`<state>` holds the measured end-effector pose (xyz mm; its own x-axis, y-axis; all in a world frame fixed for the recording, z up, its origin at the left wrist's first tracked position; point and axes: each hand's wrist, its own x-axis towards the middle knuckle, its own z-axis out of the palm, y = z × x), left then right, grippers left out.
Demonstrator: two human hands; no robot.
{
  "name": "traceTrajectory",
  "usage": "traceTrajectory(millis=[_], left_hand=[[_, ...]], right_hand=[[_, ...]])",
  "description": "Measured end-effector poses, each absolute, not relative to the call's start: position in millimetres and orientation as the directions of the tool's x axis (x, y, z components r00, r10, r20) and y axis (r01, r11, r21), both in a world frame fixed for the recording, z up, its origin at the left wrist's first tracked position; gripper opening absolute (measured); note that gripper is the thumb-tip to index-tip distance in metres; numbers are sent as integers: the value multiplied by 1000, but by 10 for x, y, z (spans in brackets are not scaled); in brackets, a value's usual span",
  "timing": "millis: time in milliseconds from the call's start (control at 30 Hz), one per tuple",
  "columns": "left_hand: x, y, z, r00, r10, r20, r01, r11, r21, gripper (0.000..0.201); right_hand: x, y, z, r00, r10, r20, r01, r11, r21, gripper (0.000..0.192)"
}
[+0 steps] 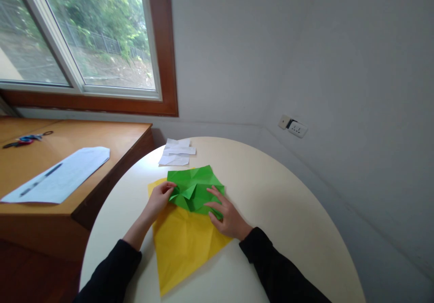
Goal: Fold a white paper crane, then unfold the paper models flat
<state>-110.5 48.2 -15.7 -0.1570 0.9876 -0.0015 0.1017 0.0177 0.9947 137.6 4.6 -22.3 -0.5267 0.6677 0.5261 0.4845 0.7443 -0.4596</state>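
Note:
A creased sheet of green paper [198,176], partly folded with raised flaps, lies over the top part of a yellow sheet of paper [186,244]. My left hand [162,198] pinches the green paper's left edge between thumb and fingers. Over its right side rests my right hand [226,212], fingers spread and touching the paper without gripping it. Faint creases run across the yellow sheet, which lies flat beneath.
The round white table [288,217] carries several white paper pieces [174,153] near its far edge. On the wooden desk [111,133] at left lie a white sheet [74,167], a pen [40,179] and scissors [29,139]. A wall socket [297,129] is at right.

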Motion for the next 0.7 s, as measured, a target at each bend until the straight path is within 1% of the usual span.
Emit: traceTrajectory(millis=[67, 167, 233, 333, 533, 700], left_hand=[[-1122, 499, -175, -160, 986, 51, 215, -15, 976, 14], [-1147, 514, -214, -168, 978, 122, 335, -59, 940, 18], [-1166, 519, -235, -164, 978, 131, 352, -67, 934, 23], [-1196, 518, -238, -149, 984, 94, 327, -40, 944, 26], [-1236, 506, -188, -26, 998, 50, 369, -37, 929, 21], [-1237, 497, -152, -38, 999, 35, 442, -15, 897, 19]], right_hand=[[1376, 48, -225, -526, 666, 529, 479, 746, -463, 25], [1376, 46, -220, -523, 667, 531, 473, 745, -470, 25], [1377, 44, -218, -521, 663, 538, 471, 749, -467, 25], [1378, 46, -224, -514, 656, 553, 468, 754, -461, 24], [1374, 57, -243, -513, 653, 557, 471, 757, -453, 22], [1370, 57, -244, -512, 650, 561, 466, 759, -454, 17]])
